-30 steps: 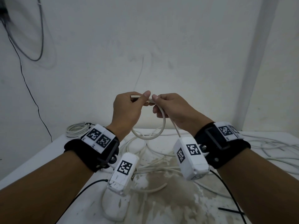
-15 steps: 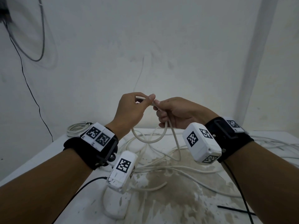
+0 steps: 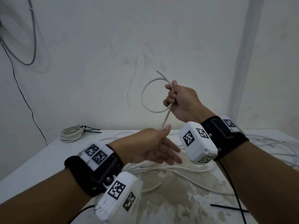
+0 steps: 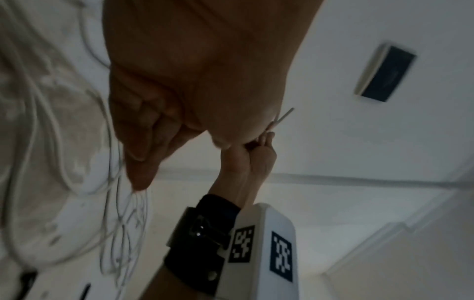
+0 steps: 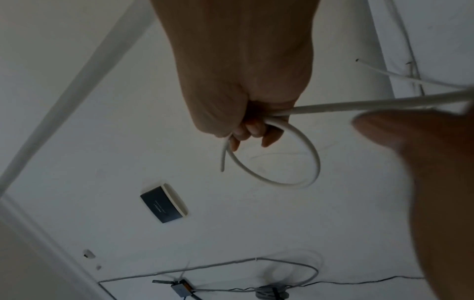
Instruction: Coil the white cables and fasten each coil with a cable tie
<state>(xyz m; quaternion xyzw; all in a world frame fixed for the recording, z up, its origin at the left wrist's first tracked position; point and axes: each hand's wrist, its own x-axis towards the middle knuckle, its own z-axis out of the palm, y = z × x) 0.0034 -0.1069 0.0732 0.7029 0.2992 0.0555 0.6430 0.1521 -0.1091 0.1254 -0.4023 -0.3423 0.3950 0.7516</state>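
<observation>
One table: white top, paint worn to bare patches at the middle, carrying the stock listed below.
Loose cables: a white tangle spread over the table's middle and right side, uncoiled.
Finished coil: one white bundle at the far left corner, already bound with black ties (tails sticking out).
Cable in work: white cable raised above the table; one round loop made, its short free end poking up past the fist, its long run slanting down to the other hand and then to the tangle.
Right hand: right hand with fingers curled tight round the crossing of the loop, holding it shut.
Left hand: left hand lower, thumb and forefinger appearing to pinch the slanting run; the other fingers hang loose (somewhat blurred).
Step in hand: first turn of a new coil, by my reading; most of this cable is unwound.
Next move calls for: drawing slack up through the left hand and laying a second loop of matching size into the right fist, without pulling the tangle tight.
Spare tie: black cable tie lying on the table's near right.
Markings: black-and-white square codes on the wrist units; no readable words (wall box lettering too small).
</observation>
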